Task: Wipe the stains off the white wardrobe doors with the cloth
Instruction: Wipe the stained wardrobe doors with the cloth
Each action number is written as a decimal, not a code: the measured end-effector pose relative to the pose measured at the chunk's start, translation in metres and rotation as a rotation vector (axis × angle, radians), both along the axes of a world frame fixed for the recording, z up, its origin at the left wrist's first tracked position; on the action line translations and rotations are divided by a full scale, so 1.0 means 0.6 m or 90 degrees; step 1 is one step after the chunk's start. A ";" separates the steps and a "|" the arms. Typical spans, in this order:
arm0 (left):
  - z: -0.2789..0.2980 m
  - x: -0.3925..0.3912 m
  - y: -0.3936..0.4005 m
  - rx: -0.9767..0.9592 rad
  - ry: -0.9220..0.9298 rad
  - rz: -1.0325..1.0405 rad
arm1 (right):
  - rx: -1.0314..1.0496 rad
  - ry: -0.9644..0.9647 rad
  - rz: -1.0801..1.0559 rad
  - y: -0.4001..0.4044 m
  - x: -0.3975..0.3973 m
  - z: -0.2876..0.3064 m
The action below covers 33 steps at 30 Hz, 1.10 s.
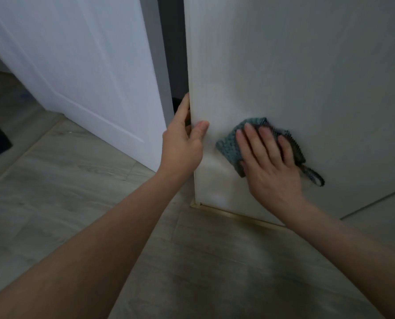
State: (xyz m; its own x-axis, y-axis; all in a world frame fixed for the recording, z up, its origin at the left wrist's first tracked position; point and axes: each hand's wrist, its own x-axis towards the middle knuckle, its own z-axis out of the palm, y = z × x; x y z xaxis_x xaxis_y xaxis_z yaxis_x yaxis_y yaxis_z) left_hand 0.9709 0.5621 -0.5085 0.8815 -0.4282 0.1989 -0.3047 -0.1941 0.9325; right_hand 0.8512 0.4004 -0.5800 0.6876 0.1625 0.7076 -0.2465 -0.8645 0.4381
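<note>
Your right hand (269, 164) lies flat with its fingers straight and slightly spread, pressing the blue-grey cloth (232, 146) against the lower part of the white wardrobe door (306, 77), near its left edge; the cloth's hanging loop (312, 177) trails out to the right of your hand. Your left hand (183, 143) grips that door's left edge, thumb on the front face and fingers curled behind it, just beside the cloth.

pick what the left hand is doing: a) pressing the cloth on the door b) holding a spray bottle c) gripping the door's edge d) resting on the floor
c: the left hand grips the edge of the wardrobe door, while the right hand presses the cloth flat against it.
</note>
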 end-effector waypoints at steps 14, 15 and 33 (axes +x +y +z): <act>0.052 -0.019 0.002 0.120 0.008 0.037 | -0.070 0.104 -0.025 -0.107 -0.136 0.061; 0.057 -0.018 0.004 0.134 0.014 0.034 | -0.042 0.052 -0.029 -0.112 -0.140 0.087; 0.126 -0.150 -0.086 0.685 -0.062 -0.278 | 0.037 0.060 -0.135 -0.196 -0.285 0.086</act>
State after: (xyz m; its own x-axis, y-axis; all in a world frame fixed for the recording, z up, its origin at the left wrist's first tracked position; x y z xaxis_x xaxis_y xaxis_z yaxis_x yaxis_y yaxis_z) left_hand 0.8811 0.5104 -0.4331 0.6180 -0.6811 -0.3927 -0.6027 -0.7311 0.3197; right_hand 0.6801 0.2826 -0.5283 0.7658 -0.0311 0.6423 -0.3851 -0.8220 0.4194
